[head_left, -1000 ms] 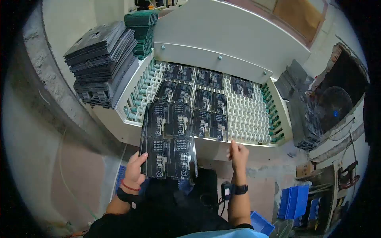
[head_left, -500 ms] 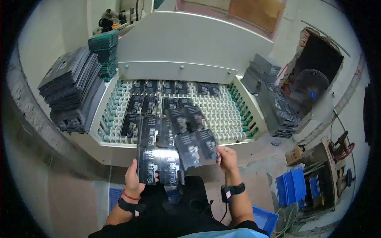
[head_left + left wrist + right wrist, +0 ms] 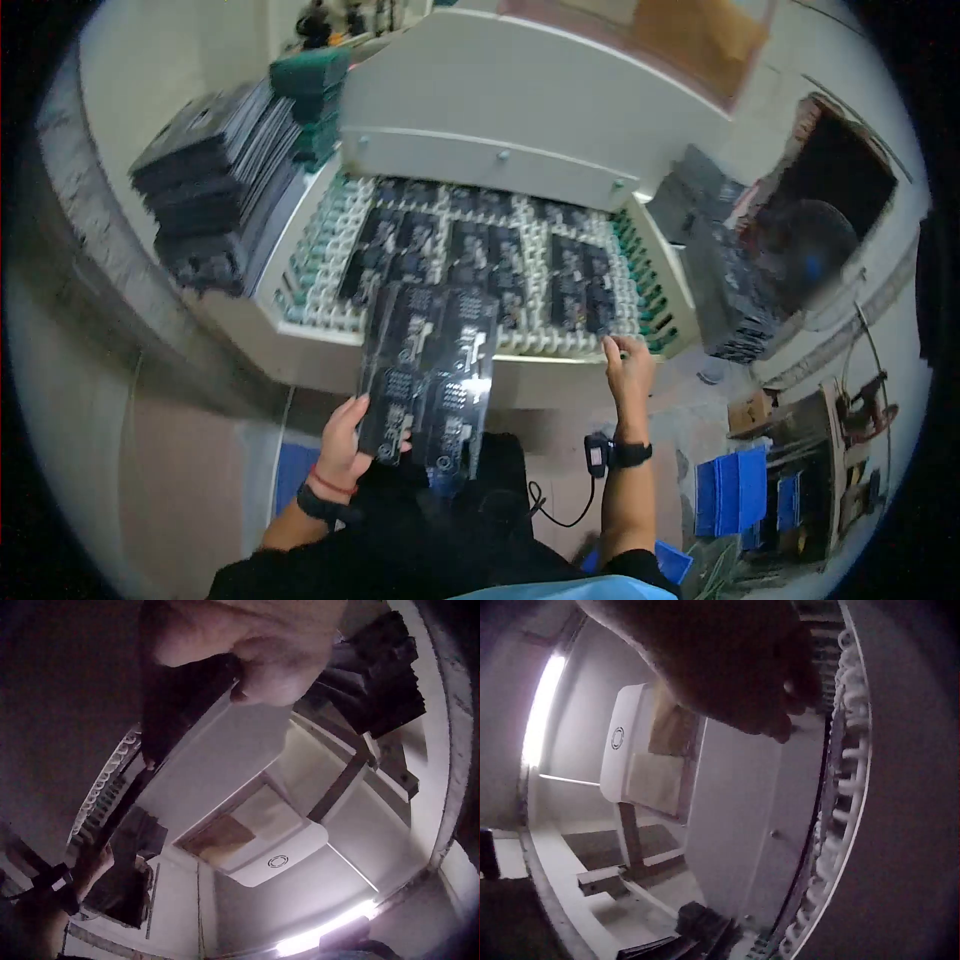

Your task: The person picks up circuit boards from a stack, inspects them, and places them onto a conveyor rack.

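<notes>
My left hand [image 3: 345, 440] grips the lower left edge of a small stack of dark circuit board panels [image 3: 425, 375], thumb along the side. The stack tilts up in front of the body, overlapping the near edge of the roller conveyor [image 3: 300, 325]. More panels lie in rows on the white rollers, among them one circuit board panel [image 3: 582, 285] at the right. Just off that panel's near edge is my right hand [image 3: 628, 372], fingers loosely bent and holding nothing. In the right wrist view, the bent fingers [image 3: 780, 731] hang beside the rollers [image 3: 847, 787].
A tall stack of dark grey panels [image 3: 210, 190] and a green stack [image 3: 310, 100] stand left of the conveyor. More grey stacked pieces [image 3: 735, 290] stand on its right. A white machine cover [image 3: 520, 100] rises behind the rollers. Blue bins [image 3: 730, 490] sit low at the right.
My right hand took a panel from the stack and carried it right; it now lies on the right-hand rollers and the hand has released it. My left hand still holds the stack.
</notes>
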`<state>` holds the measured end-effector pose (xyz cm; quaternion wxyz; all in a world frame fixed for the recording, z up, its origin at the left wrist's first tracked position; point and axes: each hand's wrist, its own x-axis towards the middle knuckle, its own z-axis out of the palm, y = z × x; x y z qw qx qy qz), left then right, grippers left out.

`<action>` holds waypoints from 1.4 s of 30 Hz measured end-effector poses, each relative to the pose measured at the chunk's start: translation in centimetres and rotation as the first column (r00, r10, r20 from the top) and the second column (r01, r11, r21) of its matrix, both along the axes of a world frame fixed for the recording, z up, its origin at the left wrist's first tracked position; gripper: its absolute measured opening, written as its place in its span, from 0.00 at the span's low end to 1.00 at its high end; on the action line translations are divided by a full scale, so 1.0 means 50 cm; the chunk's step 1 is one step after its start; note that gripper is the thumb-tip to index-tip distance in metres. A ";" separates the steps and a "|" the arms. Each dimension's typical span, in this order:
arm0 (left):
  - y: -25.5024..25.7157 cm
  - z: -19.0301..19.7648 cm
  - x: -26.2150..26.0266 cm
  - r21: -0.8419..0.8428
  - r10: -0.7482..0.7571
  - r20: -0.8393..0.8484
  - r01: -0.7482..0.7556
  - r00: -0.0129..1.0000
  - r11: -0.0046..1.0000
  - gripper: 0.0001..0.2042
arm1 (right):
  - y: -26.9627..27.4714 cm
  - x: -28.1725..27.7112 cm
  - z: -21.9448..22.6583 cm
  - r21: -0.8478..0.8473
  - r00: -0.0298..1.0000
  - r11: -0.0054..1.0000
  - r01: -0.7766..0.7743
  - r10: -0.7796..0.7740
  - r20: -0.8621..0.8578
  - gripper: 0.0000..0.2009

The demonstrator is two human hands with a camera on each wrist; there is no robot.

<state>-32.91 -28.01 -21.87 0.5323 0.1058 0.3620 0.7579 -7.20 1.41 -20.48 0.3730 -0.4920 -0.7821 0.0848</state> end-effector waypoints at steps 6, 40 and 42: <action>0.008 -0.013 0.010 0.035 -0.025 0.023 0.024 0.999 0.999 0.16 | -0.257 -0.082 -0.044 -0.679 0.710 0.210 -0.703 0.260 -0.654 0.09; -0.048 -0.050 -0.057 0.018 0.107 -0.017 -0.107 0.994 0.994 0.21 | -0.278 -0.039 -0.088 -0.467 0.525 0.421 -0.777 0.025 -0.851 0.07; -0.070 -0.040 -0.081 0.034 0.128 -0.013 -0.128 0.992 0.991 0.20 | -0.266 -0.019 -0.092 -0.442 0.504 0.466 -0.767 0.012 -0.863 0.07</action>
